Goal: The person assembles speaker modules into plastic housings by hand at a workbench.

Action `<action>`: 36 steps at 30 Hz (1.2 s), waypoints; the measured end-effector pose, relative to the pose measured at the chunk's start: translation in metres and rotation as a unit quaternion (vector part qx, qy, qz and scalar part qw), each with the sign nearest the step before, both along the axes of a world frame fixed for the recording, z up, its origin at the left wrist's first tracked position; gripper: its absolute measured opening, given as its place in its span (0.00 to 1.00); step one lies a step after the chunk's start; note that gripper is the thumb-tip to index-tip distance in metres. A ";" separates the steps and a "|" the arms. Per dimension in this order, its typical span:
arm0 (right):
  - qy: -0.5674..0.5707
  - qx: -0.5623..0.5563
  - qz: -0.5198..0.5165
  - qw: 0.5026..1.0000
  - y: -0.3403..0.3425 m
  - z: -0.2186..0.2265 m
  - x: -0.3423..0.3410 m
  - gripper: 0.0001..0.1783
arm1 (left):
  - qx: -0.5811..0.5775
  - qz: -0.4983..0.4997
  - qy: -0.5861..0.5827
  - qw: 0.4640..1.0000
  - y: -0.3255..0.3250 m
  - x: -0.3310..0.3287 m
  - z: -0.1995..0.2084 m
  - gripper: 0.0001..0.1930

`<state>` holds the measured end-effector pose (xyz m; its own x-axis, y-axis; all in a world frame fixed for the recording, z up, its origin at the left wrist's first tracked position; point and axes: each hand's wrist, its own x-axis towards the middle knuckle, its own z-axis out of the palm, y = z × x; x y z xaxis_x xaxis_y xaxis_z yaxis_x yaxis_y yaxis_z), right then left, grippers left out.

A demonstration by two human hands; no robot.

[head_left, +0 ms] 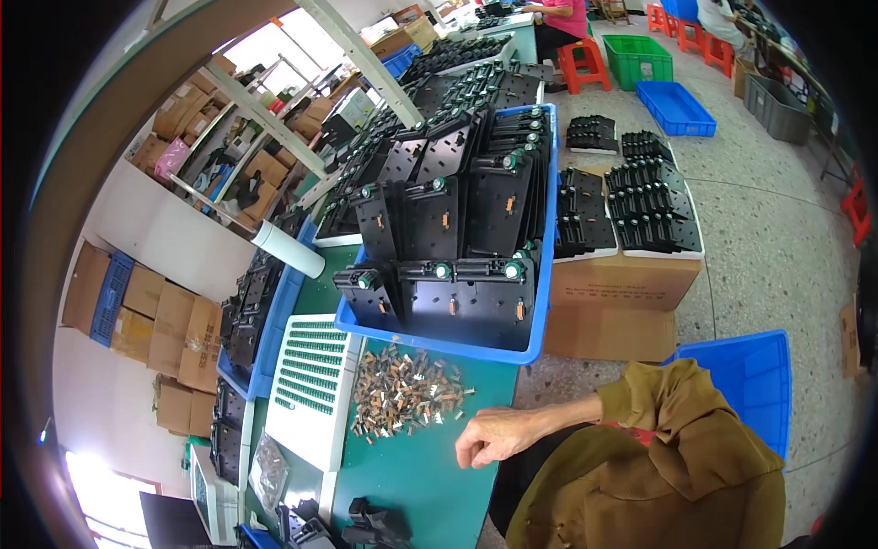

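While the hand [498, 437] hovers near the clips [402, 393], fingers curled and holding nothing, a careless sweep might scatter them; the table edge [501, 430] is close.

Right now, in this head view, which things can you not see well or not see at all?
- Left hand: nowhere in the head view.
- Right hand: fingers curl downward, so whether they hold anything cannot be told.
- Small metal parts on the green table: too small to tell their shape.
- Black parts in the blue bin: the rear ones are hidden behind the front ones.
- Dark items: cut off by the lower edge.
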<state>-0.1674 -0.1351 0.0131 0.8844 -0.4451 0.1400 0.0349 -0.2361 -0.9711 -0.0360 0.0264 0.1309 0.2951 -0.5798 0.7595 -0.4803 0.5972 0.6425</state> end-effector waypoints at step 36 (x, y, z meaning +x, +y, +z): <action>-0.019 0.057 -0.118 0.991 0.006 -0.005 0.002 0.09 | -0.129 -0.308 0.279 0.900 0.047 0.014 0.047 0.17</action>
